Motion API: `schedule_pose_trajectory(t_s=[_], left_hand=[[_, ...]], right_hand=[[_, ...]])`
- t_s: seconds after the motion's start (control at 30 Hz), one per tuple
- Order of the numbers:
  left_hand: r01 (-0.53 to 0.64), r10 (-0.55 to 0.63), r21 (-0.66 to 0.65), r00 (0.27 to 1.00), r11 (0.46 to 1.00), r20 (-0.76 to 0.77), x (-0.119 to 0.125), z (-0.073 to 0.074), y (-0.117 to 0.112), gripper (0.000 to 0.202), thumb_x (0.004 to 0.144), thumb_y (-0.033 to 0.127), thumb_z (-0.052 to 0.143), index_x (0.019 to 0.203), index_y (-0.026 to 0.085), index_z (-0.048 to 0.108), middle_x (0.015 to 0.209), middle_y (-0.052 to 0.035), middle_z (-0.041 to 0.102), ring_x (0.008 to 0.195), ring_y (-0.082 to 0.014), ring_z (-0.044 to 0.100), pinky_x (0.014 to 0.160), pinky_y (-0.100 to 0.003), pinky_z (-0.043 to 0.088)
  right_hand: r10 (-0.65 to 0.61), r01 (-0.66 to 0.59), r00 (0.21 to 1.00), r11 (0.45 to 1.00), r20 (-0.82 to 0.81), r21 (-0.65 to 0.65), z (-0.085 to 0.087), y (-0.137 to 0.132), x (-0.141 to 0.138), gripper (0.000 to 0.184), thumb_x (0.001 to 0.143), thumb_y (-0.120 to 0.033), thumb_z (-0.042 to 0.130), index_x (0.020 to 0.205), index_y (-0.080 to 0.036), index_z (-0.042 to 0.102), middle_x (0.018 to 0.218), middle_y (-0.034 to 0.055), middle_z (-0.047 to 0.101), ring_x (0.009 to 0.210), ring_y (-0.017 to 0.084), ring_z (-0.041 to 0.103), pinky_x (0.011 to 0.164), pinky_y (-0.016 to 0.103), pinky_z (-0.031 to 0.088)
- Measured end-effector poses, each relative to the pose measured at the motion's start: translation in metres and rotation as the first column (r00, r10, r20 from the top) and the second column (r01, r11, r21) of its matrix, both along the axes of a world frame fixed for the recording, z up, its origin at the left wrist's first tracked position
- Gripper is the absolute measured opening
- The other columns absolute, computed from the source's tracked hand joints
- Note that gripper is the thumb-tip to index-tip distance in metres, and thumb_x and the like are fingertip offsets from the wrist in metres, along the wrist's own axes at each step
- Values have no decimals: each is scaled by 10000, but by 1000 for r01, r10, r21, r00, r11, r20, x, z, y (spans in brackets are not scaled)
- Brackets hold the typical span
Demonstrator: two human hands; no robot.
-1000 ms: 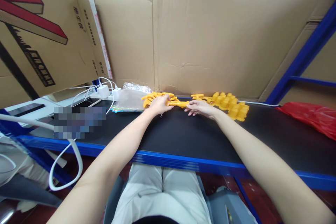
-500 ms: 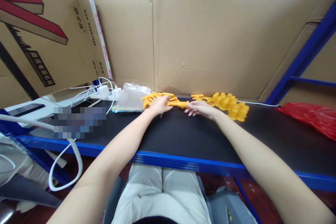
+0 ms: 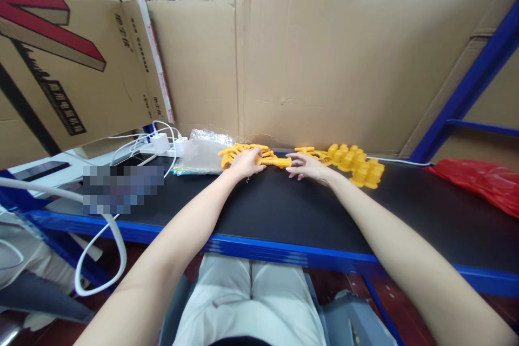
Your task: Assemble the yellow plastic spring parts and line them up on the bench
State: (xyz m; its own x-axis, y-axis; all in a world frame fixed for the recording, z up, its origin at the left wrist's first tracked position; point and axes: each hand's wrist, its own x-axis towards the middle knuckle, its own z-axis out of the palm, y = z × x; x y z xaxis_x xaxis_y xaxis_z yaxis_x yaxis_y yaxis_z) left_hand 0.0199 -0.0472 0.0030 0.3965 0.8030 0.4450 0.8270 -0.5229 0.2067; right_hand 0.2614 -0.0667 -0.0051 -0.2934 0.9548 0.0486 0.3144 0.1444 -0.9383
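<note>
My left hand [image 3: 246,163] is closed on a yellow plastic piece with a stick-like end [image 3: 281,162] that points right. Beneath and behind that hand lie more yellow branching pieces [image 3: 239,150], partly hidden by it. My right hand [image 3: 307,167] is just to the right of the stick's tip, fingers apart and holding nothing that I can see. Past its fingers a yellow T-shaped piece [image 3: 304,150] lies on the black shelf top [image 3: 275,205]. Several yellow cup-like pieces [image 3: 351,157] stand in a cluster right of my right hand.
Clear plastic bags [image 3: 200,155] lie left of my left hand. Farther left are white chargers [image 3: 160,143] with cables and a phone [image 3: 40,171]. A red plastic bag [image 3: 478,184] sits at the right. Cardboard [image 3: 316,65] walls the back; a blue rail [image 3: 284,250] edges the front.
The fingers of my right hand have let go of the stick's end and spread, leaving a small gap. My left hand has stayed in place with the yellow piece.
</note>
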Motion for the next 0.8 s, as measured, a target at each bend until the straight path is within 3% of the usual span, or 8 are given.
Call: schedule_pose_trajectory(t_s=[0.13,0.27,0.33,0.43,0.57,0.67,0.8], left_hand=[[8,-8,5,1000,1000,6,0,0,-1,346,738,401,615,1020,217,538,870,-44,643,843,-239,614,722,-327,452],[90,-99,90,990,992,100,1,3,-6,449,802,407,545,1194,216,438,1005,-75,632,941,-227,594,802,-345,448],[99,-115,120,984,988,139,1,4,-7,496,815,387,526,1255,205,383,1073,-95,614,998,-230,575,855,-365,436],[88,-102,107,986,990,133,2,3,-5,475,808,317,522,1246,185,393,1115,-108,599,1031,-238,563,891,-383,428],[100,-110,107,990,989,88,2,1,-3,388,799,259,498,1173,163,457,1106,-115,603,1023,-244,568,887,-390,437],[100,-109,109,991,989,74,2,1,-2,359,789,235,489,1139,157,482,1113,-117,603,1035,-242,564,903,-388,433],[109,-117,106,991,988,70,3,1,-3,358,793,233,477,1145,165,485,1159,-102,591,1096,-234,535,944,-375,414]], right_hand=[[-25,26,999,999,-23,44,1,2,-2,469,685,-287,724,1100,-176,536,1051,95,634,639,115,642,547,227,515],[-146,161,984,971,-98,174,6,8,7,485,633,-314,753,1055,-178,557,997,82,646,630,126,645,609,276,538],[-242,280,956,918,-163,280,8,14,17,496,610,-343,758,1033,-184,555,987,78,649,663,142,651,652,308,546],[-415,474,880,776,-230,416,10,22,34,468,605,-380,743,988,-196,547,966,87,649,719,179,653,719,367,543],[-632,578,766,602,-113,552,6,27,50,369,650,-413,700,934,-216,569,889,104,664,730,226,643,746,425,519],[-717,576,697,545,-17,610,-1,27,52,377,681,-430,674,960,-193,583,868,108,672,760,239,641,750,409,500],[-778,496,609,523,151,693,-7,25,39,414,753,-486,603,1009,-162,591,876,106,679,814,248,629,756,377,455]])
